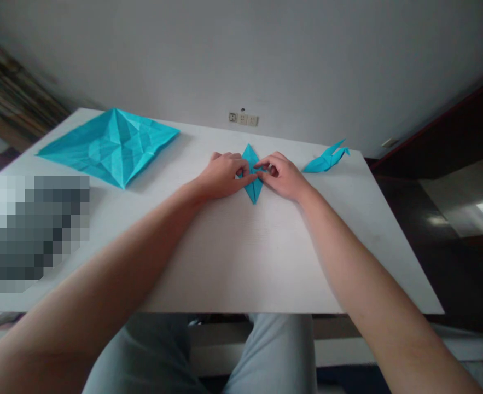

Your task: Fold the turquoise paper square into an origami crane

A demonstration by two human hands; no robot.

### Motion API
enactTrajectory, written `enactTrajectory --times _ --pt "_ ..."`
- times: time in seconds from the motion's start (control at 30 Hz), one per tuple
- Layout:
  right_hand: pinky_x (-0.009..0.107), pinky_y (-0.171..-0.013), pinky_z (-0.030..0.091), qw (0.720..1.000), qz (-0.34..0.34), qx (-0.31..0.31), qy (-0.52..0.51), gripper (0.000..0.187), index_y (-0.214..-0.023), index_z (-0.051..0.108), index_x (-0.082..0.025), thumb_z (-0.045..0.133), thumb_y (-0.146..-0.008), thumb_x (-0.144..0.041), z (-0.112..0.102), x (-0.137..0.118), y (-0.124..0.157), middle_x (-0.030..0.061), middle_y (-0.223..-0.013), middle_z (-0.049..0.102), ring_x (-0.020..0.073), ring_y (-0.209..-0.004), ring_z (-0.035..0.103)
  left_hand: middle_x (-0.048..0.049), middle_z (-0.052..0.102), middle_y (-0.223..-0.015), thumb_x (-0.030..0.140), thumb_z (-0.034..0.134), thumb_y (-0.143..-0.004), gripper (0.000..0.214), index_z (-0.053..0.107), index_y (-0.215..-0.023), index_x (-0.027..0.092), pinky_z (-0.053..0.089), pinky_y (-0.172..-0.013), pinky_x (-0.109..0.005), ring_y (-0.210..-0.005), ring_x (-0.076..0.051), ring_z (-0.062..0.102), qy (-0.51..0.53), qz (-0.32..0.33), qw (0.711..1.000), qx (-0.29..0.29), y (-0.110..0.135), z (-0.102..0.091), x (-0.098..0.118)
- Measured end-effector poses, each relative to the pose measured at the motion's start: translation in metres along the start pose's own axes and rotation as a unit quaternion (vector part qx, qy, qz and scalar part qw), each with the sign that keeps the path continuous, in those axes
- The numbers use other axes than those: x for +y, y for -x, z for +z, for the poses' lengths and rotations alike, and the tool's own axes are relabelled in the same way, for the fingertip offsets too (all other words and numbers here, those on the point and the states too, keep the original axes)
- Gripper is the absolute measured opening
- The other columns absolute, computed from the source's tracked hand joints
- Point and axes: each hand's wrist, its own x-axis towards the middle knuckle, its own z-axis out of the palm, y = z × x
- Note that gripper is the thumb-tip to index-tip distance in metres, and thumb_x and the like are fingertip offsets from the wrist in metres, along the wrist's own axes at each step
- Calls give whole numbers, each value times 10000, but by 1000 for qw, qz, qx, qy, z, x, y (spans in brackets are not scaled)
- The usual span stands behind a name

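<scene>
"What are the hands doing?"
"The left hand (225, 174) and right hand (281, 174) are both touching a small folded blue diamond (250, 156), which is lying between them. Whether either is pinching it, I can't tell."
"And what's carrying it?"
"A white table (241, 257). It's stretching out to both sides of the hands, and a pale wall (290, 65) is rising beyond them, with a row of sockets (243, 119) showing."
"What else is on top?"
"A creased blue sheet (116, 148) is lying left of the hands; a blue paper bird (326, 161) is resting to their right."
"Further out?"
"A striped curtain (11, 65) is hanging far left of the hands, and dark furniture (413, 219) is standing far right."
</scene>
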Motion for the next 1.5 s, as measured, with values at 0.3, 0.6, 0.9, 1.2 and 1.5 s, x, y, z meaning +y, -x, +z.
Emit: enactTrajectory --times 0.3,0.6,0.9,1.2,1.5 --pt "435 -916 586 1000 10 -6 2 242 -1254 938 -229 883 -1086 -394 -1 -3 0 96 -1222 796 229 -885 632 -183 894 -1243 558 597 -1254 429 764 -1019 241 521 -1190 -582 -1303 -420 831 -4 -5 1000 0 -1 1 -3" --pt "443 -931 589 1000 15 -4 6 202 -1224 941 -241 884 -1069 -356 1 -5 -1 82 -1180 791 240 -905 642 -165 897 -1182 378 664 -1133 228 797 -1013 237 538 -1155 -567 -1216 -409 841 -16 -7 1000 -6 -1 -1 -1" --pt "446 -946 596 1000 13 -5 4 175 -1211 924 -243 899 -1076 -351 0 -5 -1 79 -1179 774 244 -920 664 -163 906 -1192 334 671 -1112 204 827 -1035 228 543 -1164 -549 -1254 -417 858 -25 -15 1000 -1 -2 0 2" --pt "449 -921 584 1000 17 -3 -1 173 -1141 866 -252 862 -1077 -412 0 -5 -2 80 -1165 787 247 -902 650 -159 904 -1191 329 684 -1110 195 836 -1037 231 541 -1161 -547 -1238 -406 850 -22 -21 1000 -6 -2 -1 3" --pt "441 -906 558 1000 26 -2 -11 241 -1068 716 -284 820 -1090 -500 1 -7 -2 71 -1163 788 240 -887 614 -181 909 -1231 351 647 -1114 215 813 -1049 231 538 -1177 -574 -1300 -434 851 -23 -18 1000 -11 -1 -3 4"
